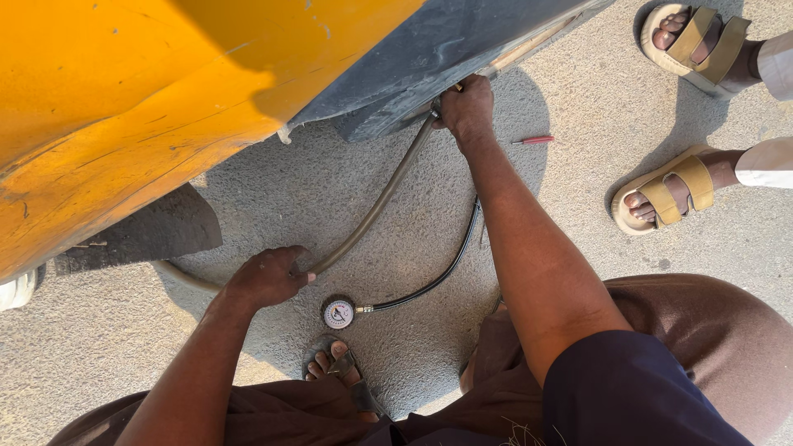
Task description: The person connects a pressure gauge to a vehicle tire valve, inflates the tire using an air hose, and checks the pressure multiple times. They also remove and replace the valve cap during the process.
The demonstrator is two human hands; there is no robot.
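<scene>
A grey, flexible rubber air hose [376, 206] is gripped by both hands over the rough grey concrete ground [578, 99]. The right hand [467, 107] is closed around the upper end of the hose, pressed up under the edge of a dark grey curved panel [429, 58] that adjoins a large yellow, scuffed metal body [140, 99]. The left hand [268, 277] is closed on the lower stretch of the same hose, just above a small round pressure gauge with a white dial [339, 314] that lies on the ground. From the gauge a thin black hose [438, 277] is seen curving away to the right and up behind the right forearm. A small red-handled tool [533, 140] (its type cannot be told) lies on the ground near the right hand. Just below the gauge, the person's own foot in a dark sandal [343, 372] is planted. At the upper right, well apart from the hose, another person's two feet in tan strapped sandals [669, 190] are stood on the ground.
</scene>
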